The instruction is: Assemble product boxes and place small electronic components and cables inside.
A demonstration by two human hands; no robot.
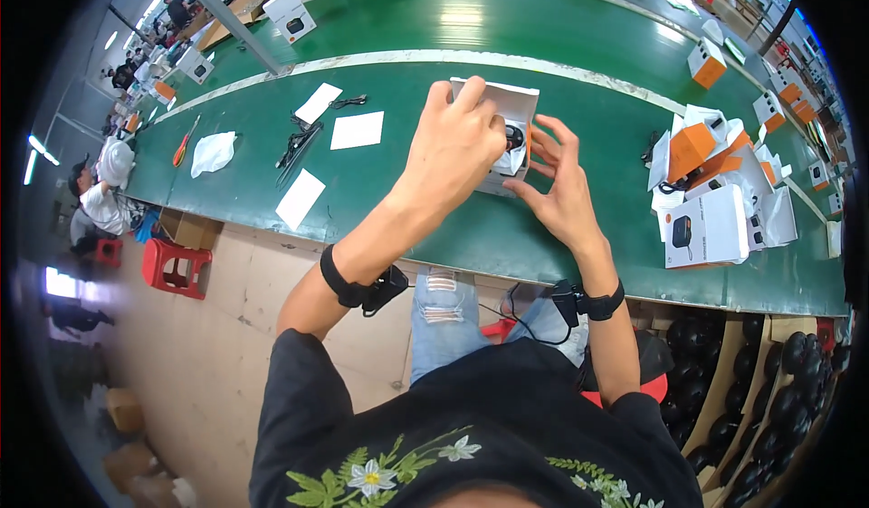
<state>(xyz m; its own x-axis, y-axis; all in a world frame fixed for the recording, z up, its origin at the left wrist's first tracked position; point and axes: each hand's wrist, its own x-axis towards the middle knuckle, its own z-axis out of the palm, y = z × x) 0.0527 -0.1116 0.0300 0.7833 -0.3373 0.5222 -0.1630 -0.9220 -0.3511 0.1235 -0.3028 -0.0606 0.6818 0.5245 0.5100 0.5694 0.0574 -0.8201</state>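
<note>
1. Head view: the left hand is clamped over the top and near side of an open white carton that sits on the green conveyor belt.
2. The right hand has its fingers spread and loose, grasping nothing, just beside the carton's right edge.
3. A dark item, possibly a cable, shows inside the carton.
4. 3 white paper sheets lie left of the carton, and a flat white box lies well to its right.
</note>
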